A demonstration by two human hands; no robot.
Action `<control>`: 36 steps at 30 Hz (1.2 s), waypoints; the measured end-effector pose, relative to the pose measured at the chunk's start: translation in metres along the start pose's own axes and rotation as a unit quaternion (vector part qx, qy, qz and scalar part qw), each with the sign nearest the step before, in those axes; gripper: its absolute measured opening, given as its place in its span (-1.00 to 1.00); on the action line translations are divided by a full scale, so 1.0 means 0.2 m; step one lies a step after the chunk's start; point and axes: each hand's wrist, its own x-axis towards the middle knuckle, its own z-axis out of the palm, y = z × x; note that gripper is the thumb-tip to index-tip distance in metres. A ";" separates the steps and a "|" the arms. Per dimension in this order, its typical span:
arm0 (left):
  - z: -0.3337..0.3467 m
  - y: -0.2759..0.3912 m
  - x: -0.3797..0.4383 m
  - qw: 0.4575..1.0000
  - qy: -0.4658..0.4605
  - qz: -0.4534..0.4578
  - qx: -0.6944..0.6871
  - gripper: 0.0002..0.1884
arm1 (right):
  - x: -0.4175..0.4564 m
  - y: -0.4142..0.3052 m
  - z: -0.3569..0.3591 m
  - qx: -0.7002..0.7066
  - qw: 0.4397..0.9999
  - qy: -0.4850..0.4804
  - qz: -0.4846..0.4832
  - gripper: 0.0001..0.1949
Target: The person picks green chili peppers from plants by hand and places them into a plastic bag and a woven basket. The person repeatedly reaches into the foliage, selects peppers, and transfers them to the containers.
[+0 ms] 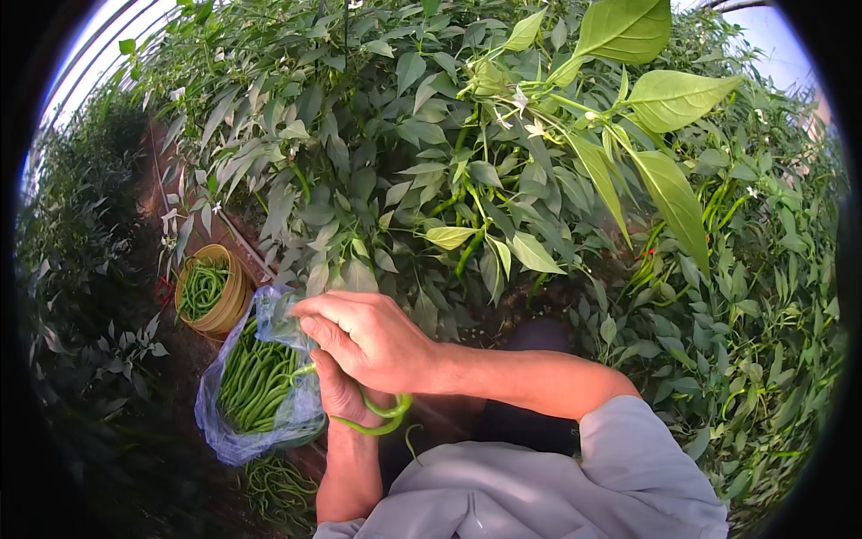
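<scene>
My left hand (343, 397) is raised beside the plastic bag and partly covered by my other hand. Long curved green chili peppers (394, 412) stick out on both sides of its palm, apparently held there. Crossing over from the right, my right hand (377, 337) lies on top of it, fingers and thumb pointing left towards the bag's upper edge. Whether those fingertips pinch anything is unclear. The translucent bluish plastic bag (225, 421) stands open just left of both hands. Inside it, many green chili peppers (256, 381) lie mostly lengthwise in a heap.
A yellow bucket (232, 306) holding green peppers (202, 290) stands behind the bag. More thin peppers (273, 485) lie on the ground below it. Dense pepper plants (377, 148) rise ahead and right; a leafy branch (626, 114) juts close to the camera. A soil path runs at left.
</scene>
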 end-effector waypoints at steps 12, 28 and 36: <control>0.24 -0.17 0.04 0.965 0.065 -0.007 0.254 -0.74 | -0.22 -0.03 -0.45 -0.122 0.968 0.208 -0.073 -0.76; 1.13 0.07 1.35 0.578 -0.151 0.241 0.765 -0.40 | 0.63 0.39 -1.48 -0.321 0.931 0.091 0.150 -0.60; 1.10 0.12 1.39 0.590 -0.127 0.220 0.766 -0.49 | 0.70 0.30 -1.50 -0.373 0.923 0.070 0.072 -0.65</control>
